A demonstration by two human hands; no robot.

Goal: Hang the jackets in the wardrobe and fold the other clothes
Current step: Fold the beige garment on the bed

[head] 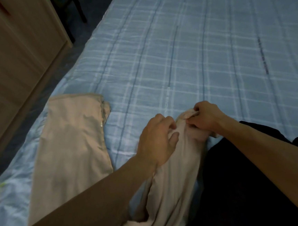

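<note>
Pinching grip: right hand (204,117) nips the beige garment's (70,146) bunched end; left hand (156,139) clutches the cloth just beside it.
Garment lies on the checked bedcover (193,55); judged soft, light, limp, best taken at seam corners.

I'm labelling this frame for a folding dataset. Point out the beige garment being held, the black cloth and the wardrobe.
beige garment (172,183), head view, on its bunched middle part.
black cloth (233,195), head view, on its broad middle.
wardrobe (13,52), head view, on its pale wooden door.
</note>
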